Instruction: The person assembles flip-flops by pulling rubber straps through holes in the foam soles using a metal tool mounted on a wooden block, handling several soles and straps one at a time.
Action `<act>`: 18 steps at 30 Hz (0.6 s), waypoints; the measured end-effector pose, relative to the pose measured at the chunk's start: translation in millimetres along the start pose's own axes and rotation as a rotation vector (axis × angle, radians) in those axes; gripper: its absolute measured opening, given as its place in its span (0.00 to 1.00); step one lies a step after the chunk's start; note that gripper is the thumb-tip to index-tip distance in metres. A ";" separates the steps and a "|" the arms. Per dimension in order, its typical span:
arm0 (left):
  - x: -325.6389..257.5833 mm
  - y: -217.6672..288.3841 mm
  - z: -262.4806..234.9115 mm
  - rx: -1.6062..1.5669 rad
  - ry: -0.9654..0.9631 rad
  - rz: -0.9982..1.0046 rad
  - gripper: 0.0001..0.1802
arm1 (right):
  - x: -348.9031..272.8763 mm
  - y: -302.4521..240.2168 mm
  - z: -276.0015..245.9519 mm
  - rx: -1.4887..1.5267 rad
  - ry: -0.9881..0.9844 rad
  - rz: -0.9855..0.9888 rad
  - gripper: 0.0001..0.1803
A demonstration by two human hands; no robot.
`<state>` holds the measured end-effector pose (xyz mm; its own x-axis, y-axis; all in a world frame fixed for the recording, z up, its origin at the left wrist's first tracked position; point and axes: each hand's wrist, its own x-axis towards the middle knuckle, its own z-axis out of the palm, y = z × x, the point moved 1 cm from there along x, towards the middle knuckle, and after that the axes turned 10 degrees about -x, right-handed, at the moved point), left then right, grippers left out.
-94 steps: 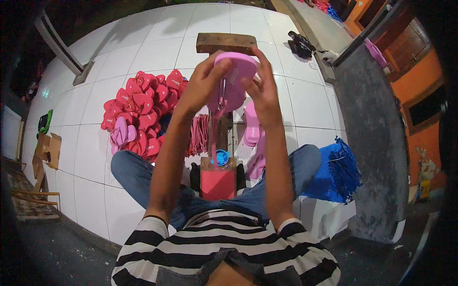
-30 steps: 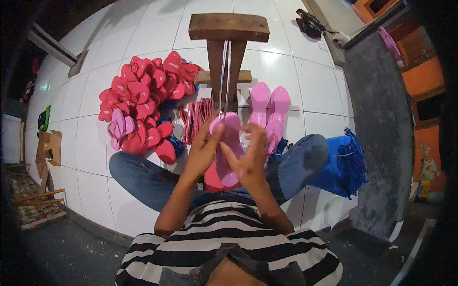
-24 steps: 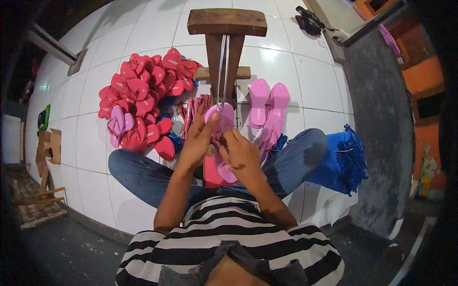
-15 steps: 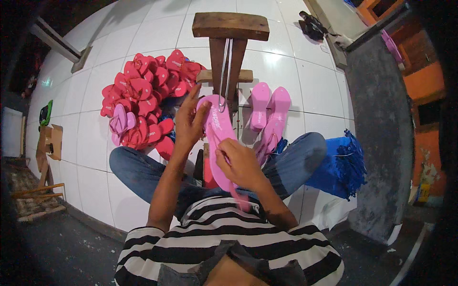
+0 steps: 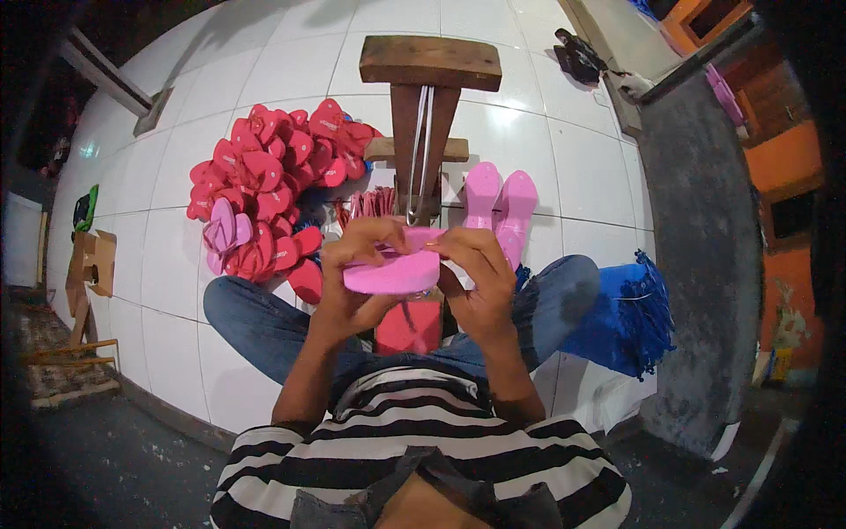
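Both of my hands grip a pink flip-flop (image 5: pixel 392 275) in front of my lap, its sole tilted so that the edge faces me. On its left end my left hand (image 5: pixel 351 269) is closed, thumb below and fingers curled over the top. My right hand (image 5: pixel 485 275) pinches the right end, fingertips on the upper side. Just beyond them a metal hook (image 5: pixel 425 145) hangs down along a wooden stand (image 5: pixel 430 63); the flip-flop covers part of the stand's lower end, so I cannot tell whether they touch. Under the hands lies a flat red piece (image 5: pixel 410 328).
A heap of red flip-flops (image 5: pixel 264 167) lies on the left, with a lilac pair (image 5: pixel 226 227) on its near side. Red straps (image 5: pixel 372 203) stand bunched by the stand. Two pink flip-flops (image 5: pixel 482 189) lie to its right. Blue straps (image 5: pixel 648 309) are stacked beside my right knee.
The flip-flop was stretched lengthwise toward me, its top by the hook; now it is turned crosswise, edge toward me. My right hand has moved from its middle to its right end.
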<state>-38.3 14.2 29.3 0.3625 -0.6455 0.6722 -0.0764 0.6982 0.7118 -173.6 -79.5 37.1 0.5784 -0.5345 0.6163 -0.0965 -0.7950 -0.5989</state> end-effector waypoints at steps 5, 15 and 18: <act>14.8 -0.6 -6.4 0.120 -0.074 0.191 0.28 | 7.1 -0.6 3.4 0.016 0.133 -0.095 0.15; 45.0 -8.3 -16.9 0.056 -0.091 0.337 0.25 | 25.7 -2.5 7.2 0.115 0.255 -0.080 0.10; 45.0 2.9 -3.5 0.032 0.060 0.224 0.24 | 28.6 -16.6 -0.1 0.104 0.241 -0.015 0.08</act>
<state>-19.0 -11.8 60.9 0.3880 -0.4555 0.8012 -0.1899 0.8111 0.5531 -155.5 -81.6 64.7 0.3685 -0.5856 0.7220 0.0019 -0.7761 -0.6306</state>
